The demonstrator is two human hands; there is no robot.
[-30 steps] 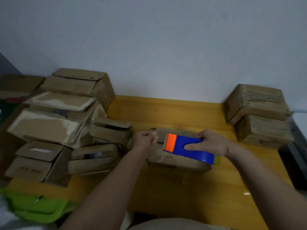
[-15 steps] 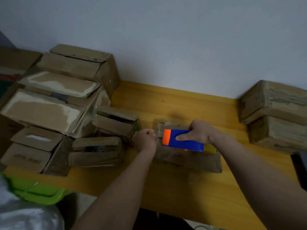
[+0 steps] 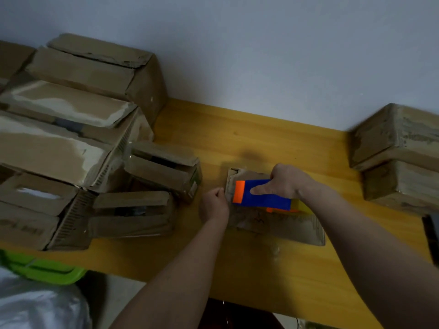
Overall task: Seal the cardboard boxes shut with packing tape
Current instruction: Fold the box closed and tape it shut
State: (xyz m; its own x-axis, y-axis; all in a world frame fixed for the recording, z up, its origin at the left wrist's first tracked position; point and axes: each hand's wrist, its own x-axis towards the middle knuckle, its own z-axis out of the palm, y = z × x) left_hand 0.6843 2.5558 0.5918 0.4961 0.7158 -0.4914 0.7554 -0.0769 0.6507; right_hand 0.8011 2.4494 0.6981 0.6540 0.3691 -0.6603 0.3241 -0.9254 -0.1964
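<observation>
A flat cardboard box (image 3: 278, 224) lies in the middle of the yellow wooden table (image 3: 249, 143). My right hand (image 3: 286, 182) grips a blue and orange tape dispenser (image 3: 261, 195) and holds it on the box's top, orange end to the left. My left hand (image 3: 213, 205) is closed at the box's left end, fingers pinched against the edge next to the dispenser's orange end. Whether tape is between its fingers is too dim to tell.
Several open cardboard boxes (image 3: 71, 148) are piled on the table's left side, the nearest one (image 3: 164, 169) just left of my left hand. Two stacked boxes (image 3: 399, 157) stand at the right. A green bin (image 3: 45, 269) sits below the table's front left edge.
The view has tilted down and closer. The dispenser has come down onto the box top, and my left hand has dropped to the box's left edge.
</observation>
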